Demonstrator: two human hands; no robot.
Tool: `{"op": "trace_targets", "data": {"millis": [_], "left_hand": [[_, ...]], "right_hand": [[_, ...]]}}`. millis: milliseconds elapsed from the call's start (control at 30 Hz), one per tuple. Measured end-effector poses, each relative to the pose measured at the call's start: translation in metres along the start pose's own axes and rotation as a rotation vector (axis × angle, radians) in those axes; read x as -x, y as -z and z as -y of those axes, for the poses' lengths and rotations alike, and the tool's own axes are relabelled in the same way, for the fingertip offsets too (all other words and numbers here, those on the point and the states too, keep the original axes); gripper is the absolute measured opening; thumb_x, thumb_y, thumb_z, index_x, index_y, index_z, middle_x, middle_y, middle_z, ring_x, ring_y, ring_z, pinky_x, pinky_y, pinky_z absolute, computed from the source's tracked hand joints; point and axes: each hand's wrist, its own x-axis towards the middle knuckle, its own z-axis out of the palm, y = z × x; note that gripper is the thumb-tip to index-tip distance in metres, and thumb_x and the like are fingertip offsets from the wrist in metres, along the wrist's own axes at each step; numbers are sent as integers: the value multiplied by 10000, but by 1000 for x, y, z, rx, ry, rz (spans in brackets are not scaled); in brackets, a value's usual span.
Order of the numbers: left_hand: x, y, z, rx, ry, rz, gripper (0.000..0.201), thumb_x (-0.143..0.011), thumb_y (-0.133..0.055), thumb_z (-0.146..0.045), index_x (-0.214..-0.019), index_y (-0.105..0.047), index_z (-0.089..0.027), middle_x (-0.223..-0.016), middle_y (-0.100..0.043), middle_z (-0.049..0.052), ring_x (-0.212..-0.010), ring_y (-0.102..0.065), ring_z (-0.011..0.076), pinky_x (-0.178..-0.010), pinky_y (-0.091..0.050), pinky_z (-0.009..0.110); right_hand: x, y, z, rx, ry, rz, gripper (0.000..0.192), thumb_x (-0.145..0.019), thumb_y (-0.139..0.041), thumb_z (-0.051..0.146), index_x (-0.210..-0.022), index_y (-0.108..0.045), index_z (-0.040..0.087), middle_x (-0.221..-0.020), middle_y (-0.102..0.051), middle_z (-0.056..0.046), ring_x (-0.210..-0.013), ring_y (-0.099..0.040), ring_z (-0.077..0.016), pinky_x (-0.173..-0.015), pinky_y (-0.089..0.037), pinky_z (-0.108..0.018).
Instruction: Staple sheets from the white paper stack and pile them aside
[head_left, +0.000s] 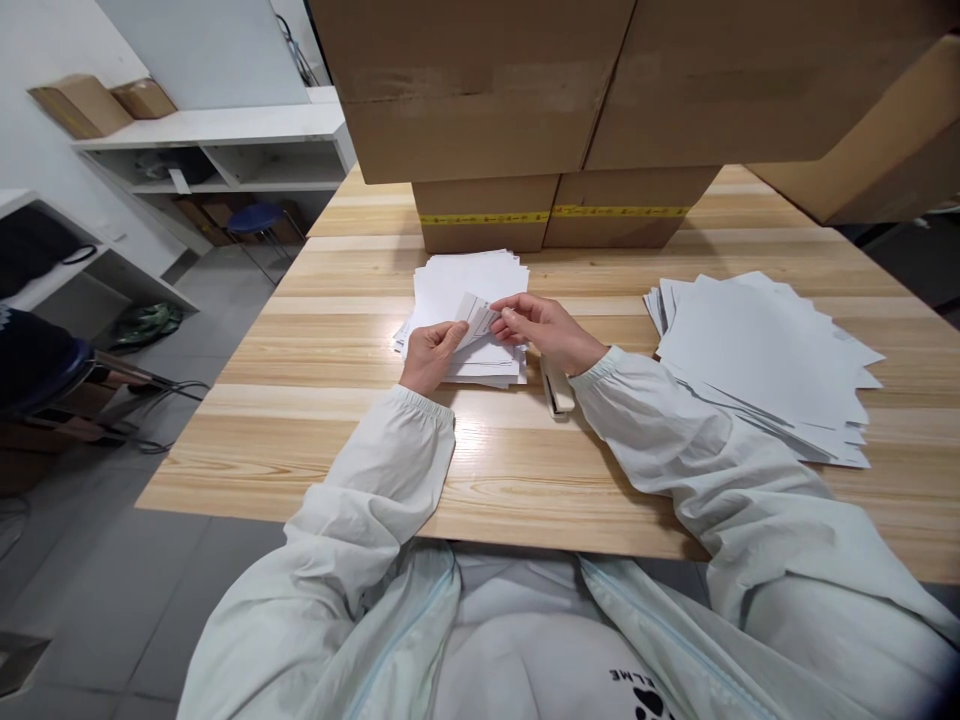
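Both hands pinch one folded sheet (477, 315) above the paper stack (469, 290) at twelve o'clock: left hand (431, 352) clamps its lower edge, right hand (541, 328) its corner; folding seems underway, creasing likely follows

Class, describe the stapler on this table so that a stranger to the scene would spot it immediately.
Start at the wooden table and find the stack of white sheets under the person's hands. Just right of that stack, beneath the right hand, lies the stapler. It is the only small, narrow, pale object among flat papers and brown boxes.
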Motion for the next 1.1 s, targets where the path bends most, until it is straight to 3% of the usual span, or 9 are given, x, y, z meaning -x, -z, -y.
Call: {"op": "trace_targets", "data": {"millis": [567, 833, 1000, 1100], "left_hand": [[-1, 0, 5, -7, -13, 38, 488, -830, -571, -485, -522, -327, -196, -542, -254, -37, -556, -239, 91, -519, -202, 263], [-1, -2, 7, -6, -1, 32, 362, -791, -611, -455, -578, -535, -173, -570, -393, -33, -587, -340, 95, -558, -284, 246], [0, -2, 6, 10, -5, 26, 509, -815, -590, -517, -496, -374, -183, -531, -267, -39, -554, -241, 84, -525, -205, 262], [1, -2, 5, 13, 3, 24, 467, -792, -613, -488, -502, -418, -178, -531, -293, -41, -554, -257, 82, -531, -225, 255]], "right_hand": [[-2, 4, -8, -18, 9, 42, 329, -783, -791, 335, -1043, -659, 181, -863, -729, -4, -787, -660, -106, -811, -525, -282], [-1, 5, -10, -28, 5, 51, 349, -720, -825, 269, -1023, -675, 181, -842, -733, -1, -789, -657, -114, -794, -521, -277], [-1, 6, -11, -34, 10, 42, 370, -702, -835, 266, -1025, -682, 175, -832, -732, -1, -783, -660, -117, -782, -524, -273], [0, 6, -11, -54, 4, 45, 364, -702, -835, 277, -1019, -688, 173, -843, -741, -7, -783, -661, -117, -797, -528, -279]]}}
